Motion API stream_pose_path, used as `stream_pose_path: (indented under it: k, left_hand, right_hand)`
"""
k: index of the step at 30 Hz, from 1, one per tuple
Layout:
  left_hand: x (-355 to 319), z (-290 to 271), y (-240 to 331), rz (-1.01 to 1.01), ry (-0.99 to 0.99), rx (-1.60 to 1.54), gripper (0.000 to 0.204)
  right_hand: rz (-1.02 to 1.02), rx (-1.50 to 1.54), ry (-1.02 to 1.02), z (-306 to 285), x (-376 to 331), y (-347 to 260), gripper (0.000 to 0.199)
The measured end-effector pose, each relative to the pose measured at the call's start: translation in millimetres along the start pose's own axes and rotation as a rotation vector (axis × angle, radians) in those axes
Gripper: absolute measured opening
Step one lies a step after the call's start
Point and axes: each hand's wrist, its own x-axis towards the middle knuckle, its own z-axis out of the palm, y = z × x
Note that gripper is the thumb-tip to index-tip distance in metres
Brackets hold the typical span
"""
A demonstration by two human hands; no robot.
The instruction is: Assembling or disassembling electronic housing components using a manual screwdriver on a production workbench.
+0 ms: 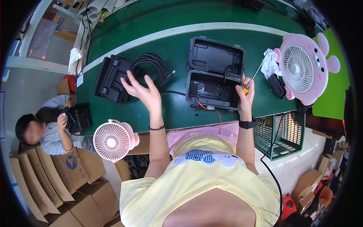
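Observation:
My left hand (148,94) is raised with fingers spread and holds nothing. It hovers by a coil of black cable (160,62) and a black plastic case (109,81) on the table's left part. In the middle lies an open black plastic box (193,100), its hinged lid (215,56) folded back to the far side. A thin red wire (218,118) with a small white connector (210,108) hangs from the box's near edge. My right hand (245,99) grips a screwdriver (258,70) by its orange-yellow handle at the box's right side, the shaft pointing up and right.
On the green table (170,117), crumpled white tissue (270,64) and a pink animal-shaped fan (297,68) stand at right. A small pink fan (111,142) is at the near left edge. Another person (56,128) holds a black box. A green crate (278,142) and cardboard boxes (72,174) stand below.

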Motion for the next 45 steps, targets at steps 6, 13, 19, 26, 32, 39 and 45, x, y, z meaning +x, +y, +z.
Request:
stream_pose_path:
  k: [6, 13, 19, 26, 32, 39, 45]
  left_hand:
    - [-41.9, -30.2, 18.3, 0.757, -0.372, -0.406, 0.036]
    - [-92.9, -34.5, 33.3, 1.147, -0.367, -0.058, 0.028]
    - [-67.2, -17.0, 27.5, 1.277, -0.509, -0.105, 0.032]
    - [-38.5, -34.9, 58.0, 0.946, -0.427, -0.515, 0.031]
    - [-53.9, -24.5, 39.5, 1.467, -0.630, 0.035, 0.034]
    - [-31.1, -25.7, 42.8, 1.440, -0.586, -0.169, 0.029]
    - [-9.0, -28.3, 70.7, 0.792, -0.387, -0.414, 0.039]
  right_hand:
    - [-0.025, -0.040, -0.054, -1.4, 11.3, 0.7, 0.032]
    - [0.071, -0.080, -0.044, 16.8, 27.9, -15.5, 0.030]
    - [0.127, -0.137, -0.054, 20.5, 47.8, -15.7, 0.030]
    - [0.134, -0.099, -0.076, 18.2, 46.0, -14.9, 0.028]
    - [0.137, -0.111, -0.076, 22.1, 46.6, -18.2, 0.027]
    - [0.139, -0.125, -0.074, 18.8, 47.6, -16.6, 0.026]
    - [0.113, -0.116, -0.113, 18.8, 43.9, -19.1, 0.025]
